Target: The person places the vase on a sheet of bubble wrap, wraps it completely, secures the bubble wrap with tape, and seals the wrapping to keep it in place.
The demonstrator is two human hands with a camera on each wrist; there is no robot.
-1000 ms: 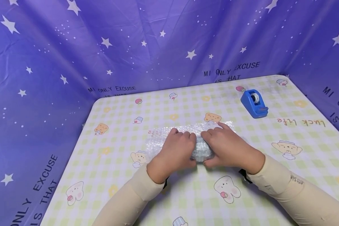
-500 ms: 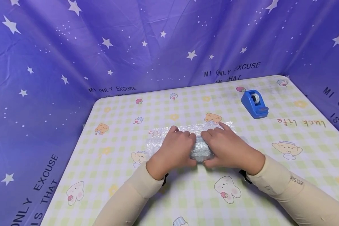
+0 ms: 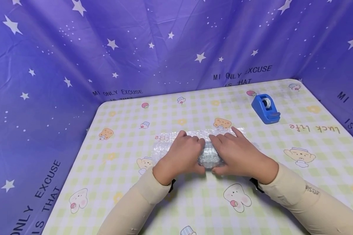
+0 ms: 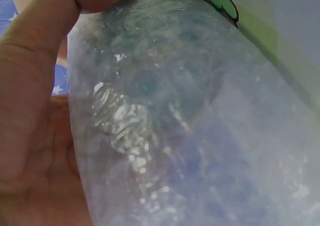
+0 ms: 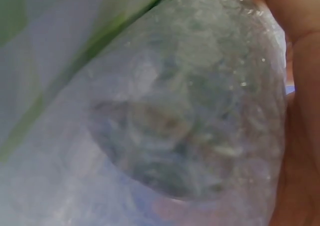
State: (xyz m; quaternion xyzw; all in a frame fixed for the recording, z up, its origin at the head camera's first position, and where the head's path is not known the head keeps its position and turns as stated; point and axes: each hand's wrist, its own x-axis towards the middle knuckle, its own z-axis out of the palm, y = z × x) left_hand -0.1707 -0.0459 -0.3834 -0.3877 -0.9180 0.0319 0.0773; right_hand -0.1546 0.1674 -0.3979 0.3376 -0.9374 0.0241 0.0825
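A roll of clear bubble wrap (image 3: 210,156) lies crosswise on the table, its flat, unrolled sheet spreading behind it. My left hand (image 3: 183,155) grips the roll left of its middle, thumb on the near side and fingers over the top. On the other side my right hand (image 3: 239,155) holds it the same way, one finger stretched out over the sheet. In the left wrist view the bubble wrap (image 4: 160,111) bulges around a rounded core. Through the bubble wrap (image 5: 220,71) in the right wrist view, a dark round end shows; what is inside is blurred.
A blue tape dispenser (image 3: 265,109) with a roll of tape stands at the back right of the table. The checked tablecloth (image 3: 120,182) carries printed cartoon figures. Purple starry curtains (image 3: 164,65) enclose the table at the back and sides.
The right hand has shifted slightly to the right, and its outstretched finger has spread a little. The left hand keeps its hold, and the roll stays in place.
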